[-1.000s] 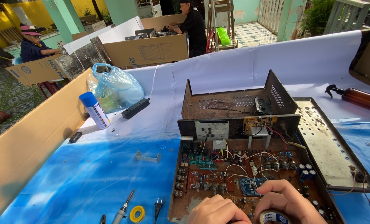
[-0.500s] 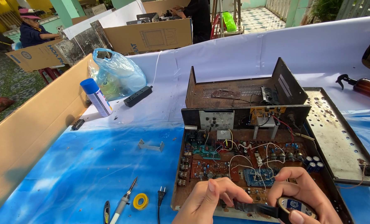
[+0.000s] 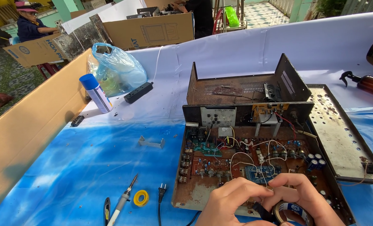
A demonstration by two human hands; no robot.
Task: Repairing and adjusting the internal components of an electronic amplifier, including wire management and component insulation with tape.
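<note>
At 8 o'clock lies the soldering iron [image 3: 123,201]. My left hand [image 3: 232,200] pinches the black tape end [image 3: 263,210] at 6 o'clock, over the open amplifier chassis [image 3: 253,167]. My right hand [image 3: 305,199] grips the tape roll [image 3: 294,210].

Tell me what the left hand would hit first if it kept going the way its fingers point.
Likely the right hand, which its left hand fingers already nearly touch beside the tape roll; depth is unclear.

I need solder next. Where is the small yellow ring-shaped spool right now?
In the head view, the small yellow ring-shaped spool lies on the blue cloth at lower left, between the soldering iron and the black two-pin plug.
</note>
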